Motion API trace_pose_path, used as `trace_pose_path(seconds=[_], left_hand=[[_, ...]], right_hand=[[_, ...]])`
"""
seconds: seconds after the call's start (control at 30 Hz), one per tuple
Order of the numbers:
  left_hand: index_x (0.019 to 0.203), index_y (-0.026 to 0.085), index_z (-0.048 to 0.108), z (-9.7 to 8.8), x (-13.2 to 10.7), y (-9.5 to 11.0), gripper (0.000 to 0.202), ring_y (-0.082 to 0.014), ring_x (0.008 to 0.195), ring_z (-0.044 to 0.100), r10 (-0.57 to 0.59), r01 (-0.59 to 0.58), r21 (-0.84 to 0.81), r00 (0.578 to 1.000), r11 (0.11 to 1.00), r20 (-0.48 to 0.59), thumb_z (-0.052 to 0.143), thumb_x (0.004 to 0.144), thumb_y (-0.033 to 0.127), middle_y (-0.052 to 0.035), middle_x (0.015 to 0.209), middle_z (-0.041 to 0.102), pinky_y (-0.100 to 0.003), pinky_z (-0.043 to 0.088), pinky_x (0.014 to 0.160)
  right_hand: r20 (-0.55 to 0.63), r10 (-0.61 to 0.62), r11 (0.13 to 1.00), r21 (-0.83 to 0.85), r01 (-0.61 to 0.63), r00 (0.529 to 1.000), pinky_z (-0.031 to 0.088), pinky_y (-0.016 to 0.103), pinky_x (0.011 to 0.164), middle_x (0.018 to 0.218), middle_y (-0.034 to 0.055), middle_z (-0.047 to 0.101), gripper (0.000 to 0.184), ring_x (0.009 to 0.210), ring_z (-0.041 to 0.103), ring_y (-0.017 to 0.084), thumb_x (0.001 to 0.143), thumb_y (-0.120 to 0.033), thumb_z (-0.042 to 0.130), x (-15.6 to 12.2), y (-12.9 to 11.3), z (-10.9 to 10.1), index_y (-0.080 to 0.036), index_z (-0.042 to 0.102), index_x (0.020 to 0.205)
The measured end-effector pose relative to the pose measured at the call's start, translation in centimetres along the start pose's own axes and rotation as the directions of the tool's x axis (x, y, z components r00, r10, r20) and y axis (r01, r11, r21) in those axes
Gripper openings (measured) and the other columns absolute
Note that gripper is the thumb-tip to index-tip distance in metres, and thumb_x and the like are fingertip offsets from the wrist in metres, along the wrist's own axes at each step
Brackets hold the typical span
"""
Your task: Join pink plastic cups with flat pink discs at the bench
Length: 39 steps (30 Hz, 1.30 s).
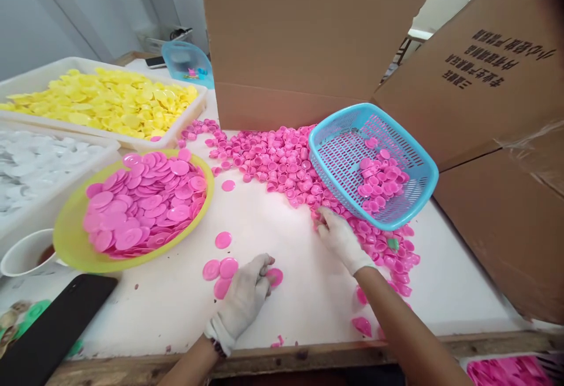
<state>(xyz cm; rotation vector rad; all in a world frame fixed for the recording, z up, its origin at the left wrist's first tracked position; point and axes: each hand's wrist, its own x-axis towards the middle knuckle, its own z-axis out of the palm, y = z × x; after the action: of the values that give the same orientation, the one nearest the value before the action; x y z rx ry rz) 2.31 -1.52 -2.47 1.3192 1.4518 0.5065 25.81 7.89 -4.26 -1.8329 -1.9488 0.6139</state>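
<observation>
My left hand, in a white glove with bare fingertips, is low over the white tabletop, its fingers bent around a pink plastic disc. Several more pink discs lie flat beside it. My right hand, gloved the same way, is at the near edge of a heap of small pink plastic cups. Its fingers are closed on a pink cup, partly hidden by them. A blue plastic basket holding some pink cups rests tilted on the heap, just beyond my right hand.
A yellow bowl of pink discs stands left, near trays of yellow pieces and white pieces. A white cup of dark liquid and a black phone are near left. Cardboard walls the back and right.
</observation>
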Motion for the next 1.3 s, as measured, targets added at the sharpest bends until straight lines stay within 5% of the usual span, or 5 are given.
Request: trace_pose_path(seconds=[0.33, 0.53, 0.8, 1.07, 1.3], left_hand=[[0.087, 0.015, 0.047, 2.8, 1.8, 1.6, 0.024, -0.0109, 0.056, 0.058, -0.095, 0.183, -0.535, 0.977, 0.825, 0.189, 0.058, 0.075, 0.034, 0.0006, 0.071, 0.056, -0.024, 0.048, 0.052], [0.084, 0.016, 0.045, 4.8, 1.2, 2.7, 0.019, -0.0098, 0.055, 0.057, -0.028, 0.158, -0.593, 0.974, 0.790, 0.224, 0.055, 0.078, 0.030, 0.0018, 0.064, 0.056, -0.023, 0.046, 0.054], [0.088, 0.018, 0.044, 7.3, 2.8, 3.7, 0.029, -0.0098, 0.044, 0.052, -0.049, 0.195, -0.620, 0.968, 0.760, 0.244, 0.056, 0.077, 0.042, 0.0036, 0.057, 0.054, -0.021, 0.042, 0.044], [0.091, 0.014, 0.048, 4.8, 4.8, 4.7, 0.032, -0.0117, 0.056, 0.059, 0.032, 0.246, -0.698, 0.933, 0.673, 0.359, 0.063, 0.072, 0.035, -0.0027, 0.069, 0.061, -0.028, 0.051, 0.059], [0.089, 0.018, 0.052, 6.3, 5.1, 4.5, 0.011, -0.0095, 0.051, 0.050, 0.163, -0.106, -0.357, 0.977, 0.928, 0.136, 0.048, 0.082, 0.025, 0.0027, 0.061, 0.054, -0.021, 0.038, 0.051]], right_hand=[[-0.030, -0.224, 0.974, 0.019, 0.225, 0.974, 0.047, 0.042, 0.088, 0.105, 0.0118, 0.060, 0.042, 0.100, 0.056, 0.025, 0.080, -0.009, 0.040, -8.0, 3.0, 2.2, -0.021, 0.054, 0.117], [0.095, 0.058, 0.935, 0.344, -0.087, 0.994, 0.051, 0.036, 0.073, 0.093, 0.0081, 0.064, 0.028, 0.080, 0.060, 0.022, 0.081, -0.025, 0.050, -10.3, 0.0, 0.1, -0.022, 0.056, 0.108], [0.405, 0.305, 0.679, 0.542, -0.495, 0.862, 0.031, 0.019, 0.037, 0.057, -0.0036, 0.054, 0.015, 0.043, 0.046, 0.009, 0.079, -0.035, 0.053, -9.1, -0.9, -1.1, -0.020, 0.051, 0.076], [0.055, -0.089, 0.898, 0.436, 0.057, 0.995, 0.052, 0.031, 0.068, 0.083, 0.0044, 0.065, 0.022, 0.075, 0.062, 0.017, 0.074, -0.017, 0.049, -8.3, -0.5, -2.3, -0.022, 0.064, 0.089], [0.387, 0.273, 0.698, 0.550, -0.459, 0.880, 0.041, 0.021, 0.041, 0.052, -0.0037, 0.054, 0.028, 0.045, 0.051, 0.011, 0.081, -0.031, 0.049, -7.7, -1.0, -2.0, -0.017, 0.058, 0.104]])
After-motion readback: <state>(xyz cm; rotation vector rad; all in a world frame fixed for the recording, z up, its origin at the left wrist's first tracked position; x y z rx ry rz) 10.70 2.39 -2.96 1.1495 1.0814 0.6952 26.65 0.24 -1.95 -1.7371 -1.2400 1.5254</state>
